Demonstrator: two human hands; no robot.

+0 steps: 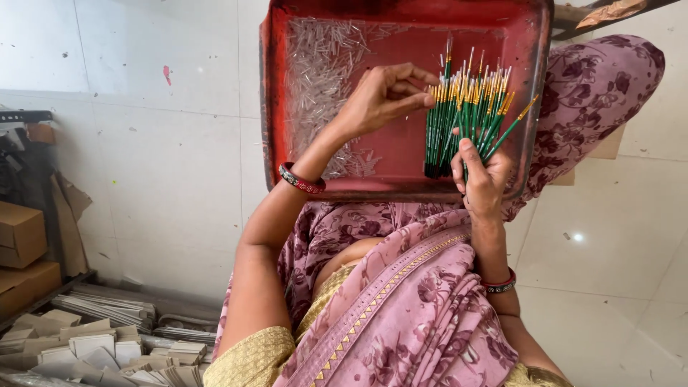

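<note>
A red plastic tray (287, 107) rests on my lap, over pink flowered cloth. Many small clear plastic tubes (319, 72) lie scattered in its left half. My right hand (484, 183) grips a fanned bundle of thin green-handled brushes (466, 118) with yellow and metal ends, held upright over the tray's right side. My left hand (383, 97) reaches across the tray, its thumb and fingertips pinched at the upper left edge of the bundle, touching a brush end. I cannot tell whether a tube is between those fingers. Both wrists wear red bangles.
Brown cardboard boxes (21, 247) stand at the left edge. Stacks of pale folded cards (93, 344) lie on the floor at the lower left. White floor tiles (158, 165) surround the tray, and my bent knee (595, 93) lies right of it.
</note>
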